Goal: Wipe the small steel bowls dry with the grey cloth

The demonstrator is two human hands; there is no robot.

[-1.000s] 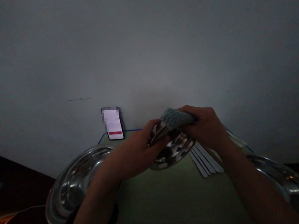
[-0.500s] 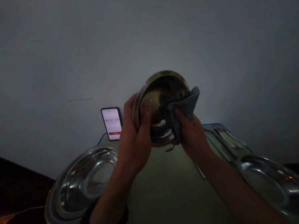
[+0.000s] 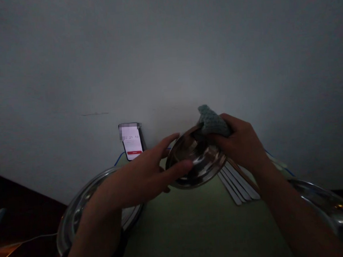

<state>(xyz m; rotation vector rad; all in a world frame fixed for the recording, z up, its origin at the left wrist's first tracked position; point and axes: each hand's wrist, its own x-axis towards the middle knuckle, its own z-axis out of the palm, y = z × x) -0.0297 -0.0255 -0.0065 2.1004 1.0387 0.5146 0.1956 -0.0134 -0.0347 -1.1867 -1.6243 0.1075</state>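
A shiny metal bowl is held up above the table, tilted so that its inside faces me. My left hand grips its left side, the thumb over the inner wall and the other fingers around the outside. At the upper right rim, my right hand pinches a grey-green cloth folded over the edge and pressed on the metal. Part of the bowl's right side is hidden behind the cloth and right hand.
A phone showing a timer leans on the wall. Large metal basins stand left and right on the green table. Several flat-handled utensils lie beneath my right forearm.
The bowl has come down and tilted differently. My right hand has shifted the cloth from the bowl's right side to its upper right rim. My left arm now lies more across the left basin.
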